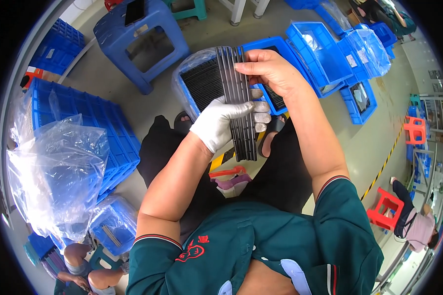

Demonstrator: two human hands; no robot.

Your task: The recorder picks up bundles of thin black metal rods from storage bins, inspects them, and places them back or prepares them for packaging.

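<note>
My left hand (215, 123), in a white glove with greyed fingertips, is closed around a bundle of long, thin black strips (239, 110). Its thumb lies across the front, and its fingertips come out at the right side. The strips stand nearly upright side by side, fanned slightly at the top. My bare right hand (276, 71) grips the bundle's upper right edge, thumb in front; its other fingers are partly hidden behind. Just beyond the bundle, a blue bin lined with clear plastic (186, 105) holds rows of similar black strips (202, 84).
Blue crates (316, 51) crowd the floor at the right. A blue stool (155, 22) carries a dark flat object (135, 12). Stacked blue crates (113, 118) and clear plastic bags (59, 167) stand left. Red stools (385, 209) and other people are farther off.
</note>
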